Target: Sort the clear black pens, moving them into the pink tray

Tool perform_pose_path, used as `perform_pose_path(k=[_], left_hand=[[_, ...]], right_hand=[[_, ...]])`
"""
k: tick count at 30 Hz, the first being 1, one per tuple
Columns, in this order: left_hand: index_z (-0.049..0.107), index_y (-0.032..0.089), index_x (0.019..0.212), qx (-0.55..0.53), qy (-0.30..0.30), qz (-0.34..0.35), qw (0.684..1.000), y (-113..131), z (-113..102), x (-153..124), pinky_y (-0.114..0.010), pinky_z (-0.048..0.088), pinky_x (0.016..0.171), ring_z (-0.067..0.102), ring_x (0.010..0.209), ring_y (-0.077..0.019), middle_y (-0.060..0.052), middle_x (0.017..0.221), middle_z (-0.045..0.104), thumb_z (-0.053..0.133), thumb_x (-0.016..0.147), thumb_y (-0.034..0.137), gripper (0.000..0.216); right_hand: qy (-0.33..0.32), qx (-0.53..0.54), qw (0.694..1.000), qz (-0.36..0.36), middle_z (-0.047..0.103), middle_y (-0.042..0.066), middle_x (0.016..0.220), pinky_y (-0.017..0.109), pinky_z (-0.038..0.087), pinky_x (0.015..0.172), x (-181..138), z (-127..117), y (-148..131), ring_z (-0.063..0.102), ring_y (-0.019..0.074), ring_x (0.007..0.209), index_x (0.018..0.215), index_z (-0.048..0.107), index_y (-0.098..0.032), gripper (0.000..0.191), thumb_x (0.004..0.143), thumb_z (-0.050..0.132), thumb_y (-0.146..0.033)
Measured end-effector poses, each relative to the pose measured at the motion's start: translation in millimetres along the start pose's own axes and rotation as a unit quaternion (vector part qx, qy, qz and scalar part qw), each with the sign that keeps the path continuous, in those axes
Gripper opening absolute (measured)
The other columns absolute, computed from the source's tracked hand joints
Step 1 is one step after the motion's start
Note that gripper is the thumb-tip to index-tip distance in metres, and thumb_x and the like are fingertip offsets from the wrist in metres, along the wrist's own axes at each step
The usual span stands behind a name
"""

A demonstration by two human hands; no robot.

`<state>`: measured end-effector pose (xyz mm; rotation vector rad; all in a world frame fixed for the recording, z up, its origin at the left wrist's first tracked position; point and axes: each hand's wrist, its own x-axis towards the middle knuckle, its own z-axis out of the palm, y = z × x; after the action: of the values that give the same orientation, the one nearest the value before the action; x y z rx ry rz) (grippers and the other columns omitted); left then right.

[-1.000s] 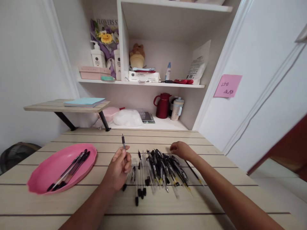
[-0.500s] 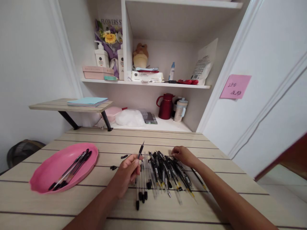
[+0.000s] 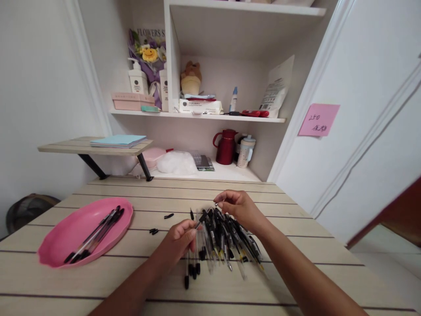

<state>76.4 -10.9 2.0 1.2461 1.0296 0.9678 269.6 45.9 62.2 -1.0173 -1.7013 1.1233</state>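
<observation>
My left hand is closed in a pinch around a pen with a black grip, slanting up to the right. Above the heap, my right hand pinches a small silvery piece, too small to name surely. Below both hands lies a heap of pens and pen parts, with clear barrels, black grips and yellowish refill ends. Clear barrels with black end caps lie beside my left hand, partly hidden by it.
A pink tray on the left holds several pens. Small black caps lie between tray and heap. A raised wooden shelf carries blue paper. Behind the table stand a red jug and a tumbler.
My right hand has moved left from the heap's far right side to above its middle, close to my left hand. The pen in my left hand has tipped rightward and sits lower.
</observation>
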Motion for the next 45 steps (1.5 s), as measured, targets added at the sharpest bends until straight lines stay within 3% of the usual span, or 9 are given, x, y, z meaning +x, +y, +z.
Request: perform_pose_path(k=[8, 15, 21, 30, 33, 37, 42, 45], left_hand=[[0.055, 0.015, 0.092, 0.006, -0.013, 0.002, 1.0, -4.2, -1.1, 1.5, -0.016, 0.014, 0.036, 0.023, 0.035, -0.0027, 0.005, 0.048, 0.047, 0.052, 0.074, 0.035, 0.028], [0.056, 0.014, 0.087, -0.017, -0.019, 0.007, 1.0, -3.2, 0.1, 0.2, -0.016, 0.015, 0.037, 0.024, 0.036, -0.0027, 0.004, 0.048, 0.049, 0.055, 0.072, 0.038, 0.027], [0.057, 0.014, 0.085, -0.03, 0.012, 0.021, 0.999, -5.4, 4.9, -0.2, -0.017, 0.016, 0.038, 0.026, 0.037, -0.0036, 0.004, 0.047, 0.048, 0.057, 0.07, 0.038, 0.028], [0.063, 0.017, 0.078, 0.064, 0.089, 0.117, 0.987, 6.6, 9.2, -8.8, -0.02, 0.025, 0.042, 0.035, 0.043, -0.0087, 0.002, 0.051, 0.051, 0.054, 0.072, 0.026, 0.014], [0.062, 0.017, 0.078, 0.055, 0.077, 0.105, 0.99, 9.1, 9.2, -9.9, -0.019, 0.025, 0.042, 0.034, 0.042, -0.0083, 0.002, 0.052, 0.052, 0.053, 0.073, 0.027, 0.015], [0.061, 0.016, 0.083, 0.028, 0.053, 0.093, 0.994, 4.6, 8.7, -8.6, -0.019, 0.023, 0.042, 0.031, 0.04, -0.0071, 0.002, 0.051, 0.053, 0.051, 0.075, 0.031, 0.019], [0.059, 0.016, 0.087, 0.02, 0.037, 0.083, 0.996, -3.0, 8.0, -4.9, -0.018, 0.02, 0.04, 0.028, 0.038, -0.0057, 0.002, 0.051, 0.053, 0.051, 0.076, 0.032, 0.021], [0.058, 0.016, 0.084, 0.015, 0.031, 0.088, 0.995, -4.8, 7.3, -2.4, -0.018, 0.019, 0.039, 0.025, 0.037, -0.0045, 0.003, 0.049, 0.052, 0.05, 0.076, 0.031, 0.019]], right_hand=[[-0.051, -0.004, 0.999, -0.006, 0.055, -0.003, 0.055, 0.022, 0.034, 0.049, -1.4, 9.0, 1.0, 0.045, 0.0083, 0.049, 0.072, 0.063, -0.017, 0.01, 0.064, 0.06, -0.021], [-0.063, 0.119, 0.99, 0.047, 0.057, -0.002, 0.063, 0.02, 0.033, 0.049, -8.8, 20.8, 7.5, 0.044, 0.0064, 0.049, 0.08, 0.064, -0.015, 0.022, 0.064, 0.062, -0.03], [-0.009, 0.122, 0.991, 0.047, 0.05, -0.004, 0.049, 0.02, 0.03, 0.045, -12.1, 33.1, 13.6, 0.04, 0.0065, 0.044, 0.078, 0.063, -0.014, 0.024, 0.066, 0.061, -0.034], [0.066, 0.066, 0.995, 0.02, 0.046, -0.006, 0.042, 0.02, 0.027, 0.04, -16.0, 42.2, 9.5, 0.038, 0.0066, 0.039, 0.059, 0.052, -0.016, 0.026, 0.065, 0.062, -0.039], [0.031, 0.096, 0.994, 0.028, 0.051, -0.004, 0.048, 0.02, 0.029, 0.041, -18.9, 38.5, 5.5, 0.044, 0.0079, 0.043, 0.067, 0.056, -0.015, 0.028, 0.065, 0.062, -0.043], [-0.014, 0.22, 0.975, 0.03, 0.061, 0.003, 0.079, 0.021, 0.037, 0.051, -23.3, 37.2, 4.3, 0.051, 0.0093, 0.058, 0.094, 0.06, -0.017, 0.037, 0.066, 0.063, -0.039], [0.063, 0.235, 0.969, 0.033, 0.052, -0.003, 0.052, 0.021, 0.036, 0.048, -23.1, 46.4, 7.3, 0.046, 0.0083, 0.048, 0.063, 0.059, -0.014, 0.022, 0.058, 0.07, -0.033], [0.038, 0.254, 0.966, 0.031, 0.059, 0.0, 0.067, 0.023, 0.041, 0.053, -23.7, 48.8, 5.8, 0.051, 0.0095, 0.053, 0.077, 0.06, -0.016, 0.028, 0.057, 0.071, -0.032]])
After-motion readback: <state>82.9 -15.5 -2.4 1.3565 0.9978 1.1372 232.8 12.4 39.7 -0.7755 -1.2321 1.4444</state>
